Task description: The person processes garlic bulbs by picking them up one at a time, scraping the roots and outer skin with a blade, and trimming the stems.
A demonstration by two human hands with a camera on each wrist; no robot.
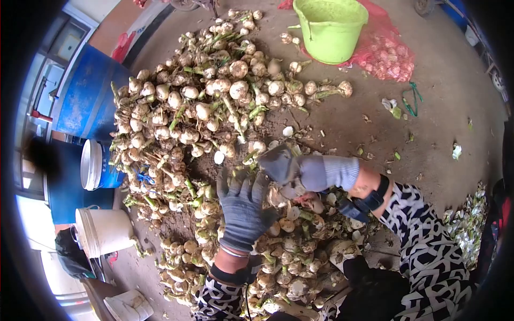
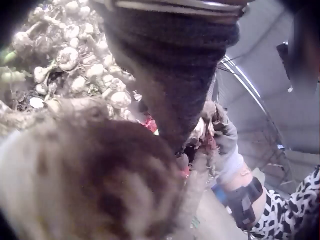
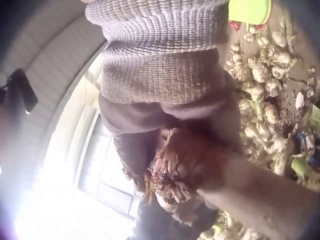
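Over the garlic heap [image 1: 176, 125], my left hand [image 1: 243, 208] in a grey glove points away from me with its fingers extended and slightly spread. To its right, my gloved right hand [image 1: 316, 171] grips a garlic bulb. Brown, shaggy roots of this bulb [image 3: 170, 182] show beneath the right hand [image 3: 160, 80] in the right wrist view. A large blurred bulb [image 2: 95, 180] fills the lower left of the left wrist view, near the left hand [image 2: 165, 75]; whether they touch cannot be told. The right hand [image 2: 227, 142] appears beyond it.
A green bucket [image 1: 332, 32] stands at the top beside a red net bag [image 1: 388, 56] of bulbs. Blue barrels [image 1: 88, 91] and white buckets [image 1: 104, 231] line the left. Peelings [image 1: 468, 227] lie at right, with scraps scattered on the floor [image 1: 439, 123].
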